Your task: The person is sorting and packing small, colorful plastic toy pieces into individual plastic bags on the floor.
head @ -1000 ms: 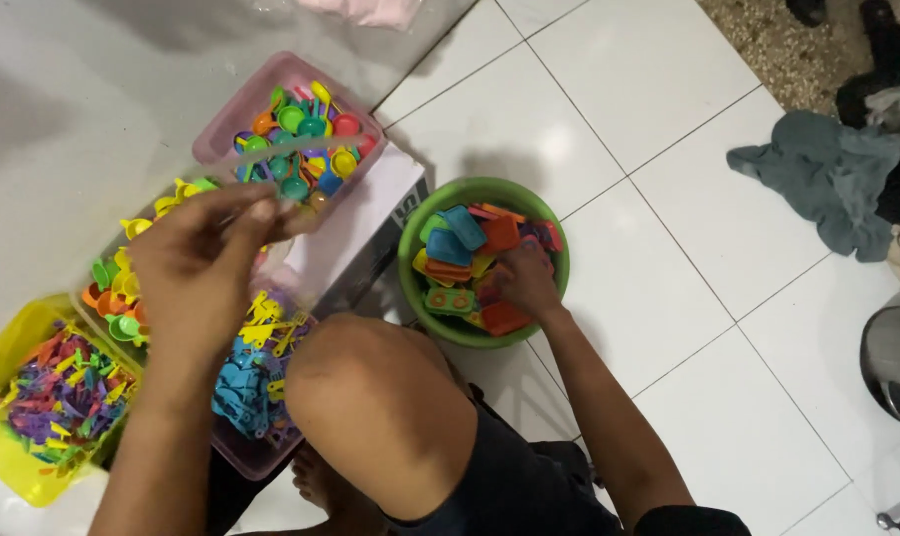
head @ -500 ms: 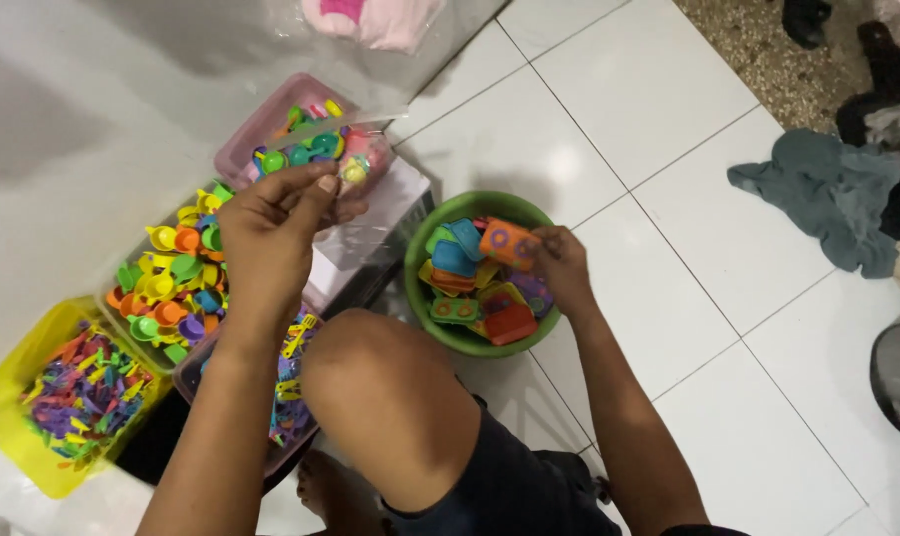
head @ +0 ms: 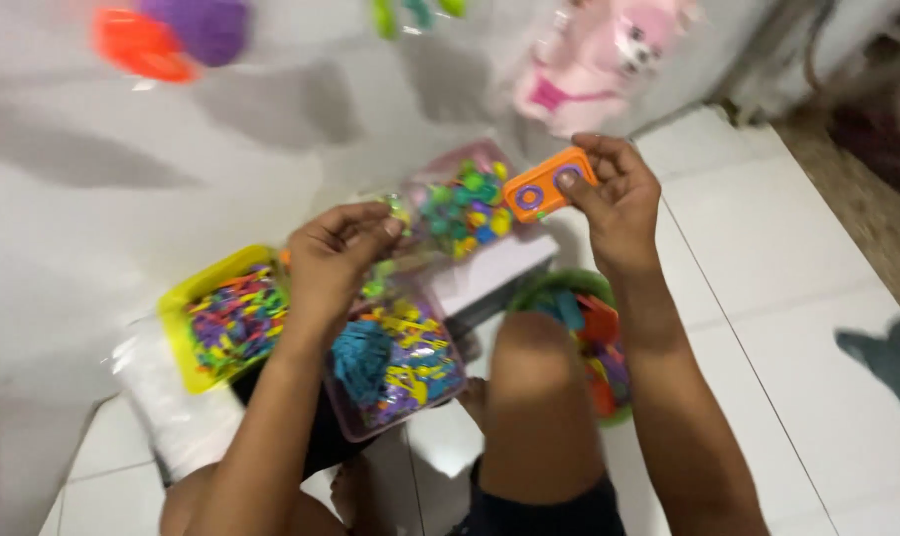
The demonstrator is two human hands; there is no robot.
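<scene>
Right hand [head: 619, 203] grasps an orange toy piece [head: 549, 185]; left hand [head: 333, 260] pinches a clear bag [head: 395, 213].
Below: yellow tub [head: 187, 298], pink tray [head: 395, 357], green bowl [head: 589, 328] behind a knee [head: 531, 342].

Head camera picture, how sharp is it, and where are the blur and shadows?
Head view: motion blur softens the whole frame. The orange toy piece in the right hand is the clearest thing. The left hand pinches a clear plastic bag that is barely readable. The small pieces in the yellow tray smear together. Soft grey shadows fall across the white wall at the top.
</scene>
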